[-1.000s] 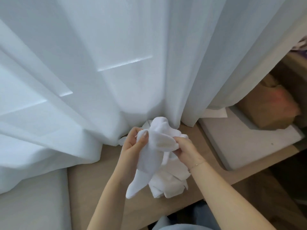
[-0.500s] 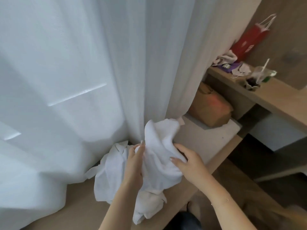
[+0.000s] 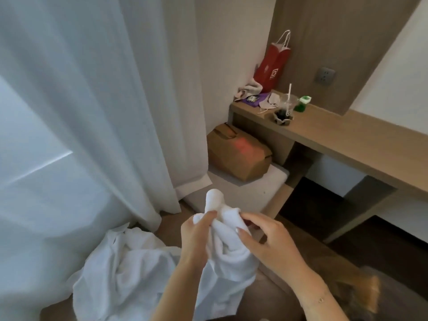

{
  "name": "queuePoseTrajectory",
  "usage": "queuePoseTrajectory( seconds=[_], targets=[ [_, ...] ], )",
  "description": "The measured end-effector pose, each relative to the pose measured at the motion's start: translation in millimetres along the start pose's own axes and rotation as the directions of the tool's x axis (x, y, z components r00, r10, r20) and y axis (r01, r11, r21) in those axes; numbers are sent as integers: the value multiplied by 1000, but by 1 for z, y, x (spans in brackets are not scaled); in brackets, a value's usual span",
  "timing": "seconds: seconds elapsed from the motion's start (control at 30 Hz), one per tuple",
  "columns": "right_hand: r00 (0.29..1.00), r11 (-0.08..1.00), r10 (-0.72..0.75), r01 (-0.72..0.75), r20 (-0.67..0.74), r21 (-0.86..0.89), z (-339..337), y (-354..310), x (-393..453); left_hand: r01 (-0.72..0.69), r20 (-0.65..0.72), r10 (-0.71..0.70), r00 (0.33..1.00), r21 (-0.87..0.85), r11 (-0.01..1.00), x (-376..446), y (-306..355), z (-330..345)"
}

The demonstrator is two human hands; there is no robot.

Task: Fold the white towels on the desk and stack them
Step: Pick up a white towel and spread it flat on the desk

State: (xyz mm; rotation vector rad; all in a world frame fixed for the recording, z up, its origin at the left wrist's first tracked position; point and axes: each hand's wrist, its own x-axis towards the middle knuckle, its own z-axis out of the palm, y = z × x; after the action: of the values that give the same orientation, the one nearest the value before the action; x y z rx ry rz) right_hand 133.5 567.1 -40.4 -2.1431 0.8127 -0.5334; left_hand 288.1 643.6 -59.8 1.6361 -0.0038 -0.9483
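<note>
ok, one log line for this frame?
step: picking up towel | left hand: grips towel | right hand: pinches towel | pile: unfolded on desk

We've got one view only: head cam, wide-angle, looking fwd and down from just above the hands point(image 3: 234, 237), close in. It faces the curtain point(image 3: 92, 112) on the left, far shelf point(image 3: 347, 137) to the right. No 2nd view, so no overlap.

left hand point(image 3: 196, 237) gripping, right hand point(image 3: 268, 242) pinching
</note>
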Motion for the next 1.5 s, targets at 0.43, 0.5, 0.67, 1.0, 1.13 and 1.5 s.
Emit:
queuePoseTrajectory(
  seconds=[0.43,0.5,0.67,1.0,1.13,1.5],
  targets=[
    [934,861,193,-308,-301,-404,-185,161,-23,-187,23,186,982,162,969,-30,-10,197],
    [923,853,214,-336,-320,-399,-199,175,-23,-231,81,218,973,210,950,-26,-3,220],
    [880,835,264,-414,-396,-362,-237,212,-10,-348,244,291,925,234,908,-6,22,287],
    [709,648,401,-667,-581,-367,-324,295,74,-377,416,267,869,208,903,68,78,447],
    [682,594,418,-705,-600,-387,-360,318,116,-370,521,218,825,206,906,99,106,510],
    [529,537,496,-810,-689,-235,-454,400,131,-385,647,179,741,191,903,138,130,698]
  ],
)
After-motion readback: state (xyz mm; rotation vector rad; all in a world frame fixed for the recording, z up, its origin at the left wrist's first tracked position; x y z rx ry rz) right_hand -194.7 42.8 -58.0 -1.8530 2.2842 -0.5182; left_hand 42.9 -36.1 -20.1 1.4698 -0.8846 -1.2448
